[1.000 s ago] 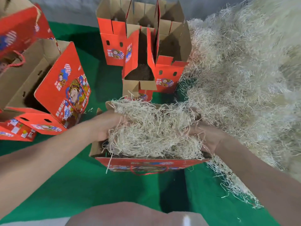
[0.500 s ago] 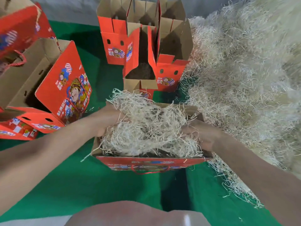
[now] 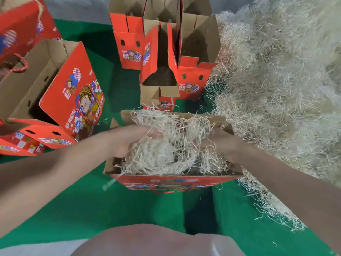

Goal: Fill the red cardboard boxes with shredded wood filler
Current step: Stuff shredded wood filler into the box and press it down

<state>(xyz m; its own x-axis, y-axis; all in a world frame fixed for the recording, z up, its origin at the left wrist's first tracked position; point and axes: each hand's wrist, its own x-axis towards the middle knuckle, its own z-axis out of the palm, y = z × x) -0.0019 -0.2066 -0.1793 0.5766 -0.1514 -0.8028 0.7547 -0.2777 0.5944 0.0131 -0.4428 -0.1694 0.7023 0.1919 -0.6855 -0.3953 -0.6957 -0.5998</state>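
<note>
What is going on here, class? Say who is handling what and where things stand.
A person is packing a wad of shredded wood filler into the nearest red box, which stands open on the green mat. The left hand grips the wad from one side; the right hand has its fingers buried in the other side. The filler rises above the rim. A big loose pile lies at the right, and more open boxes stand behind.

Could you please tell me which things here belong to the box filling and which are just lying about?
In the job: left hand and right hand, both gripping the wad of filler; near box under it; filler heap at right.
Lying about: tipped box at left; upright boxes behind; green mat.
</note>
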